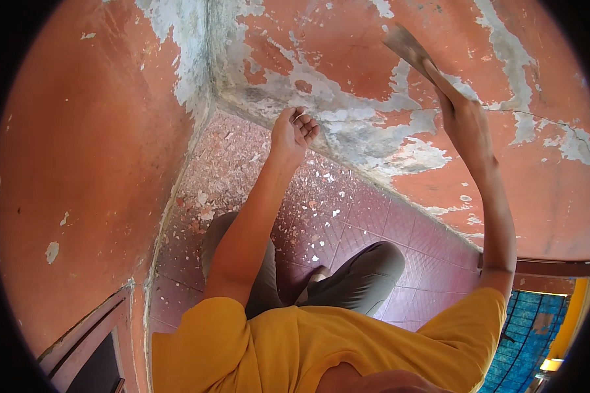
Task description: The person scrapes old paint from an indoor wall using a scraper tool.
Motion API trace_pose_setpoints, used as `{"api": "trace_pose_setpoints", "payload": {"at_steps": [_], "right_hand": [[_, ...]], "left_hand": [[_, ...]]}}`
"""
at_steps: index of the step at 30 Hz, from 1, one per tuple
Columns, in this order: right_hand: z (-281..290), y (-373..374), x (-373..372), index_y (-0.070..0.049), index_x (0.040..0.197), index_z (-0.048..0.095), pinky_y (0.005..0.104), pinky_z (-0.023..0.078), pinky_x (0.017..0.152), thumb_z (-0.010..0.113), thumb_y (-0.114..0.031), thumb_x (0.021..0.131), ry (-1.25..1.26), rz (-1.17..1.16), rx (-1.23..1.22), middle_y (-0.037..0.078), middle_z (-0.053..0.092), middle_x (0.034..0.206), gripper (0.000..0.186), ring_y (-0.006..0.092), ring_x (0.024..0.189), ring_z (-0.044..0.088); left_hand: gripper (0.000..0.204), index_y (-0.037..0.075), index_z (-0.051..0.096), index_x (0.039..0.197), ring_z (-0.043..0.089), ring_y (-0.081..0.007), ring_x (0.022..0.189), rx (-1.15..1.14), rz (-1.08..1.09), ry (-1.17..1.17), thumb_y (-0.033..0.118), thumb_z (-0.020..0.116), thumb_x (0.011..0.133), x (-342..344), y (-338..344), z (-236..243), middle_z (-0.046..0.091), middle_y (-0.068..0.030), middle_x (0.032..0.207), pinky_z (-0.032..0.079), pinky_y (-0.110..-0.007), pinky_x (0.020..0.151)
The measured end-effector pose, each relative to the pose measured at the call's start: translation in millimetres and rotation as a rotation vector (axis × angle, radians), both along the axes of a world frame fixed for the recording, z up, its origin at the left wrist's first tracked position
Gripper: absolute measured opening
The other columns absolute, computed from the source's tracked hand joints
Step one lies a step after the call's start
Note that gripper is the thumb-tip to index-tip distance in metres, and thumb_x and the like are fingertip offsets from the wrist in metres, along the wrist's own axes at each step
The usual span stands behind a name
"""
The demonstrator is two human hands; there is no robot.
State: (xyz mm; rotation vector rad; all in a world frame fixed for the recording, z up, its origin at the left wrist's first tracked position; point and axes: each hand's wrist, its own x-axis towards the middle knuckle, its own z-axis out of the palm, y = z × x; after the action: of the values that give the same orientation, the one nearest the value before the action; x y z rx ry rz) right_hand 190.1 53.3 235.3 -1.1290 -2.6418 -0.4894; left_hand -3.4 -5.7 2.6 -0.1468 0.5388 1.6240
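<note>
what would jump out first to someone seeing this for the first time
Probably the orange walls meeting in a corner at upper left of centre, with ragged grey-white bare patches spreading across the right-hand one. Next, the pale and reddish flakes scattered over the floor below that corner. Then the flat-bladed tool, blurred, in the right hand at upper right.

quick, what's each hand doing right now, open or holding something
Left hand: partly open, loosely curled, nothing visibly held.
Right hand: closed around a flat scraper-like tool.
</note>
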Motion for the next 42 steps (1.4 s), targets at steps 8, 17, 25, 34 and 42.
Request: {"api": "trace_pose_setpoints", "payload": {"at_steps": [8, 17, 25, 34, 42], "right_hand": [[-12, -15, -13, -0.023, 0.132, 0.048, 0.0425, 0.04, 0.047, 0.05, -0.012, 0.092, 0.064, 0.082, -0.028, 0.02, 0.055, 0.062, 0.042, 0.0354, 0.053, 0.055], [-16, -7, -55, -0.024, 0.134, 0.044, 0.0457, 0.043, 0.048, 0.05, -0.012, 0.09, -0.027, -0.016, 0.016, 0.021, 0.059, 0.069, 0.046, 0.0375, 0.058, 0.058], [-19, -11, -61, -0.024, 0.135, 0.043, 0.0456, 0.045, 0.049, 0.051, -0.014, 0.09, 0.004, 0.081, 0.012, 0.02, 0.059, 0.066, 0.047, 0.0355, 0.058, 0.06], [-23, -21, -64, -0.019, 0.139, 0.036, 0.0451, 0.045, 0.049, 0.051, -0.006, 0.087, -0.086, -0.03, 0.032, 0.019, 0.06, 0.067, 0.055, 0.0338, 0.057, 0.061], [-40, -14, -101, -0.018, 0.136, 0.043, 0.0427, 0.04, 0.046, 0.051, -0.008, 0.09, 0.001, 0.071, 0.061, 0.018, 0.054, 0.058, 0.048, 0.0307, 0.047, 0.054]], "left_hand": [[0.013, 0.009, 0.049, 0.09, 0.053, -0.0186, 0.076, -0.027, 0.054, -0.068, 0.022, 0.048, 0.091, -10, -4, 0, 0.051, -0.0042, 0.079, 0.048, -0.034, 0.077], [0.013, 0.009, 0.049, 0.092, 0.054, -0.0168, 0.076, 0.002, 0.044, -0.086, 0.022, 0.05, 0.09, -18, -6, 2, 0.052, -0.0042, 0.081, 0.05, -0.032, 0.075], [0.013, 0.008, 0.049, 0.092, 0.054, -0.0168, 0.074, -0.012, 0.076, -0.119, 0.021, 0.05, 0.089, -14, -5, 4, 0.052, -0.0036, 0.077, 0.05, -0.032, 0.074], [0.014, 0.009, 0.05, 0.092, 0.055, -0.0171, 0.075, 0.02, 0.048, -0.105, 0.022, 0.051, 0.089, -17, -7, -5, 0.053, -0.0035, 0.078, 0.05, -0.032, 0.074], [0.013, 0.009, 0.05, 0.091, 0.055, -0.0176, 0.074, 0.008, 0.018, -0.141, 0.021, 0.051, 0.088, -7, -7, 3, 0.053, -0.0036, 0.077, 0.05, -0.033, 0.074]]}}
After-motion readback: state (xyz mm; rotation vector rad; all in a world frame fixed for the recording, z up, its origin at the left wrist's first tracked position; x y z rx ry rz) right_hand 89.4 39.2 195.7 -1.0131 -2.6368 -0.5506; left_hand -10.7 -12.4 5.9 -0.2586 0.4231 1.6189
